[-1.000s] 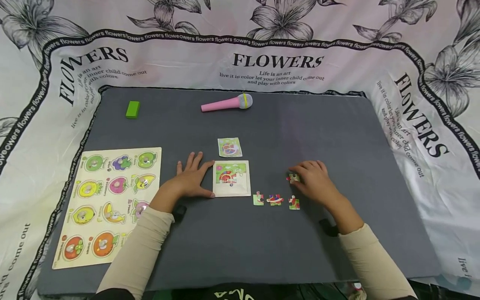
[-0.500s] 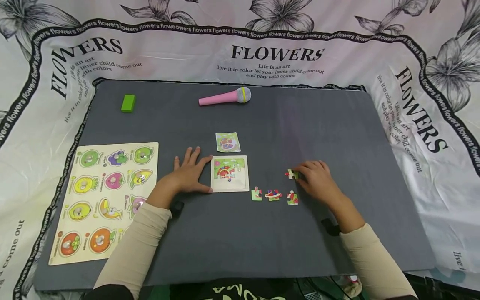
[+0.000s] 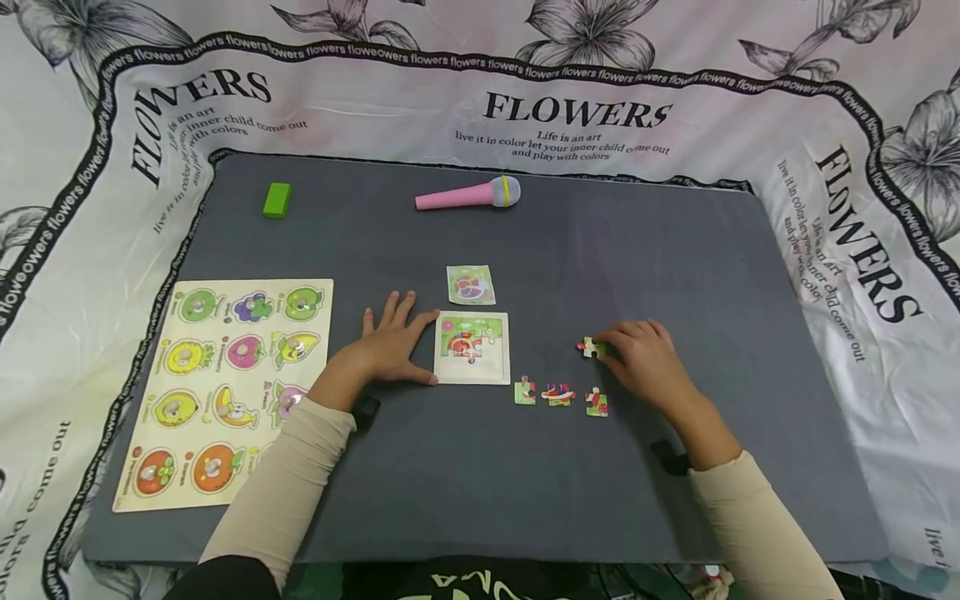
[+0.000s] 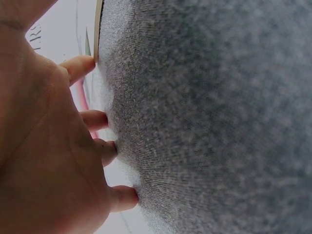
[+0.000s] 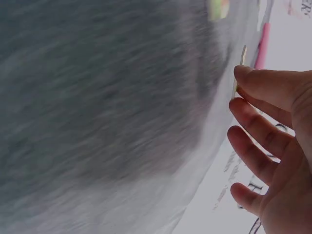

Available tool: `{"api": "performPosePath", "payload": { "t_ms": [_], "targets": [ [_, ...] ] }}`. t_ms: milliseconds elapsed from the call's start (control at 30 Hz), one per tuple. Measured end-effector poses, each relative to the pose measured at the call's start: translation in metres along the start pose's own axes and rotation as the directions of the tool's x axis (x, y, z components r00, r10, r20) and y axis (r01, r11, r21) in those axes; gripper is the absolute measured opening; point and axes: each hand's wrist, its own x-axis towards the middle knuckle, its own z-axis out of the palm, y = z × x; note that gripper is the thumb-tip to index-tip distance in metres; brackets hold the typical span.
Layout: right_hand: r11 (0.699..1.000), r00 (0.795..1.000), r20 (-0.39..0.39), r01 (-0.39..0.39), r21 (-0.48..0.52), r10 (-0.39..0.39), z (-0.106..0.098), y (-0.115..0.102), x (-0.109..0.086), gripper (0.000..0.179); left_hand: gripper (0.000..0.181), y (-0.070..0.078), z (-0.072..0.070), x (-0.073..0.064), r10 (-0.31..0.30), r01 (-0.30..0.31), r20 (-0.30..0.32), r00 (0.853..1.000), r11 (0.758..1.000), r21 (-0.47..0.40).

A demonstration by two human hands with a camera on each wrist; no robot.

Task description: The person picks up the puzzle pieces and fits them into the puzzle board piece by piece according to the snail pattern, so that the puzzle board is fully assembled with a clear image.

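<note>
A square puzzle board (image 3: pixel 495 373), its upper part filled with pieces, lies mid-table in the head view. My left hand (image 3: pixel 386 348) is spread on the table at the board's left side, with thumb and index finger touching its edge. To the right, my right hand (image 3: pixel 643 362) pinches a small jigsaw piece (image 3: pixel 588 347) between thumb and fingers. The right wrist view shows that piece (image 5: pixel 243 53) edge-on. Below it lie three loose jigsaw pieces: a left one (image 3: pixel 525 392), a middle one (image 3: pixel 558 395) and a right one (image 3: pixel 597 403). Above the board is a small picture card (image 3: pixel 471 285).
A large fruit-picture board (image 3: pixel 202 408) lies at the left, partly under the left sleeve (image 3: pixel 281 487). A pink toy microphone (image 3: pixel 465 196) and a green block (image 3: pixel 277 201) are at the back of the grey table (image 3: pixel 480 483).
My right hand has the jigsaw piece more plainly in its fingertips, its outline now showing beyond them. The left hand stays at the board. The head view has shifted slightly.
</note>
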Motion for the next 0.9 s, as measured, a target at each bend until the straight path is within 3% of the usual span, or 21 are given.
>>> {"api": "performPosePath", "payload": {
  "t_ms": [233,533,733,900],
  "targets": [
    [0.992,0.992,-0.04,0.12,0.034,-0.118,0.001,-0.03,0.027,0.028,0.107,0.0,-0.002,-0.001,0.007,-0.007,-0.009,1.0,1.0,0.013],
    [0.944,0.943,-0.028,0.33,0.002,-0.33,0.021,-0.075,0.053,0.025,0.107,0.002,0.004,0.001,-0.004,0.004,-0.003,1.0,1.0,0.02],
    [0.951,0.95,0.019,0.31,0.001,-0.31,0.029,-0.089,0.059,0.023,0.107,0.003,0.006,0.001,-0.015,0.015,0.005,1.0,1.0,0.023],
    [0.951,0.951,0.009,0.31,-0.018,-0.31,0.03,-0.095,0.065,0.022,0.108,0.002,0.003,0.0,-0.024,0.024,0.0,1.0,0.999,0.033]
  ]
}}
